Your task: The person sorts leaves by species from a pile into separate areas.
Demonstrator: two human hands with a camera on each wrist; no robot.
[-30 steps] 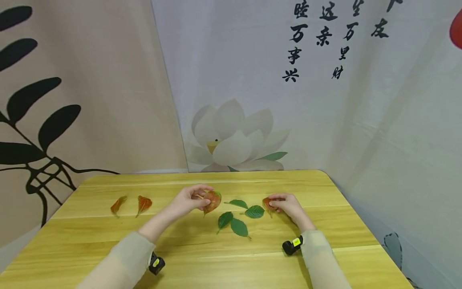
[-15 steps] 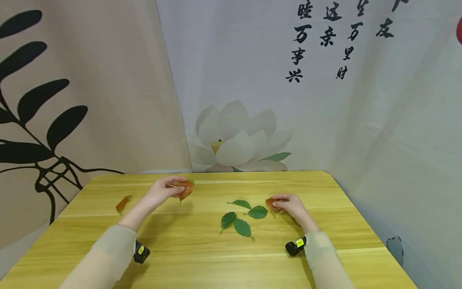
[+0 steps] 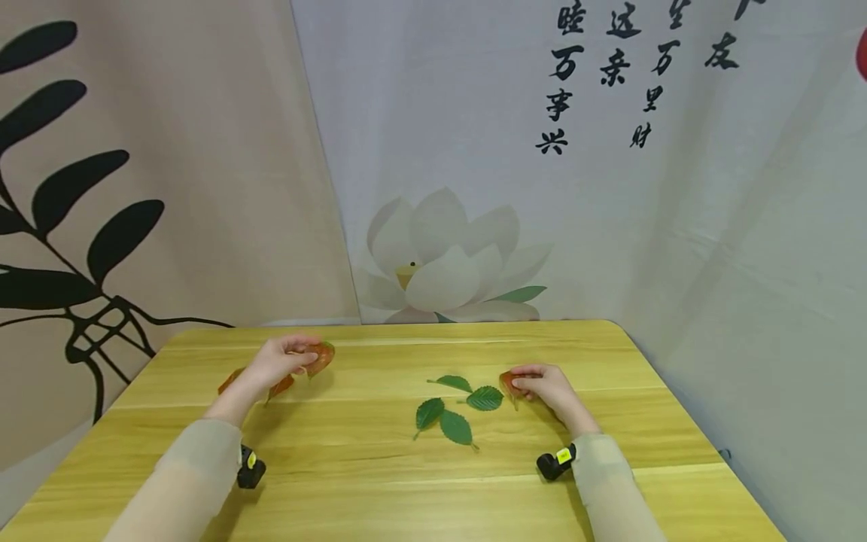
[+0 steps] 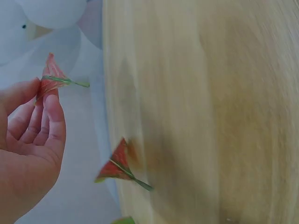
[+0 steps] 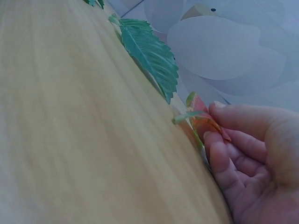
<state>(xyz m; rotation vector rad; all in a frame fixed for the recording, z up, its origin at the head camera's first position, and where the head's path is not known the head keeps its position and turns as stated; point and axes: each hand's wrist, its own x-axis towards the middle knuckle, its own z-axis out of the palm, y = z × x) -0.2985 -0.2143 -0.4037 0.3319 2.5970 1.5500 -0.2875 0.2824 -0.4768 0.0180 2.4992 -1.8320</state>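
Note:
In the head view my left hand [image 3: 281,361] pinches a red leaf [image 3: 320,360] by its edge, above the table's left half. The left wrist view shows this leaf [image 4: 53,81] between thumb and fingers, its green stem pointing away. Below that hand lie two more red leaves, one [image 3: 280,388] partly covered by the wrist and one [image 3: 229,381] farther left. My right hand [image 3: 545,385] pinches another red leaf [image 3: 508,385] close to the tabletop, right of the green leaves. In the right wrist view a serrated green leaf [image 5: 149,53] lies just beyond its fingertips.
Several green leaves [image 3: 455,427] lie in a loose group at the middle of the wooden table [image 3: 406,497]. Behind the table's far edge hangs a printed cloth [image 3: 447,150] with a lotus and black writing. Each wrist wears a small black camera [image 3: 555,464].
My left hand has carried its red leaf leftward from beside the green leaves to over the other red leaves. The right hand keeps its place and its leaf. The head view has shifted slightly.

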